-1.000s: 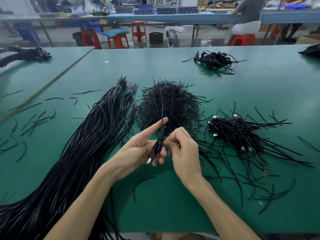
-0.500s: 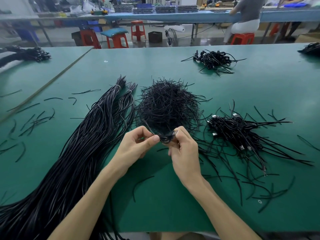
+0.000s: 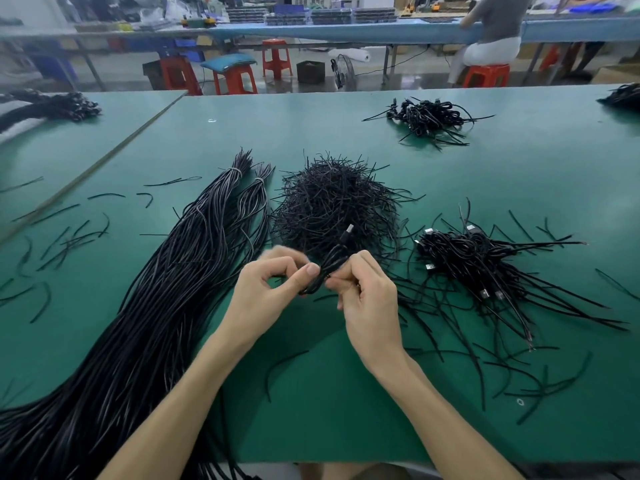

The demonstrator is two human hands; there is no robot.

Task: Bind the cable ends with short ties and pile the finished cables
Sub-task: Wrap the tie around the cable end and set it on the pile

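Observation:
Above the green table [image 3: 311, 403], my left hand [image 3: 268, 292] and my right hand [image 3: 367, 299] both pinch a small folded black cable [image 3: 329, 265]. Its metal plug points up and away between the two hands. A mound of short black ties [image 3: 332, 202] lies just beyond the hands. A thick bundle of long black cables [image 3: 145, 306] runs along the left, tied near its far end. To the right lies a pile of bound cables [image 3: 485, 268] with plugs showing.
Loose ties are scattered on the table at the left [image 3: 62, 244] and lower right [image 3: 519, 375]. Another cable pile [image 3: 429, 119] lies far back. Orange stools [image 3: 235, 77] and a seated person [image 3: 491, 39] are beyond the table's far edge.
The cable was hanging plug-down between my hands; it has turned so the plug points up. My left index finger, stretched out before, has curled into a pinch on the cable.

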